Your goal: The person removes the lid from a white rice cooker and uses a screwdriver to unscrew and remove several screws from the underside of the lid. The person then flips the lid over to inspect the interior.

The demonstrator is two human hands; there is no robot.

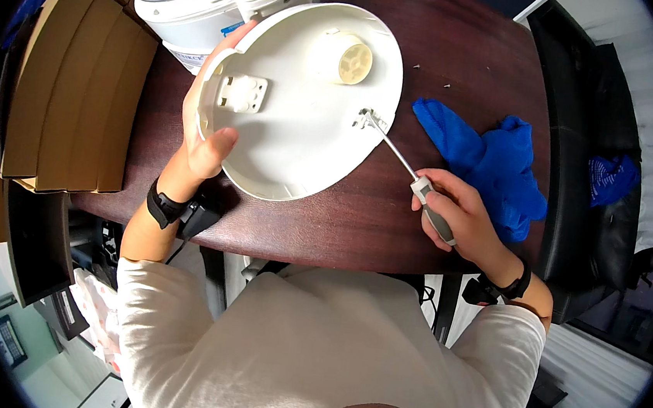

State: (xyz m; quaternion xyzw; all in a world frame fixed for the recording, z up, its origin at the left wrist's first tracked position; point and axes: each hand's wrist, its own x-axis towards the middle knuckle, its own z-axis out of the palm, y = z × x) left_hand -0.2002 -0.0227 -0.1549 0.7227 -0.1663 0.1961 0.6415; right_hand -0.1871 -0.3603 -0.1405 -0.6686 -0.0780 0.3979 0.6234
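My left hand (211, 143) grips the left edge of a white plastic lid (293, 139), thumb on the inner side and fingers behind it. The lid is tilted so its hollow inside faces me. Inside it are a round cream-coloured cup (354, 60), a small white bracket (243, 93) near my left hand and a fitting (368, 120) at the right edge. In my right hand (461, 216) is a screwdriver (429, 199) with a grey and white handle. Its shaft reaches up-left and its tip is at the fitting; whether it sits in a screw I cannot tell.
A white appliance (202, 30) with a grey top stands behind the lid on the dark wooden table (300, 237). Cardboard boxes (81, 81) line the left. To the right lies a crumpled blue cloth (493, 164), with small screws (447, 85) beyond it. A black sofa (593, 134) is past the table.
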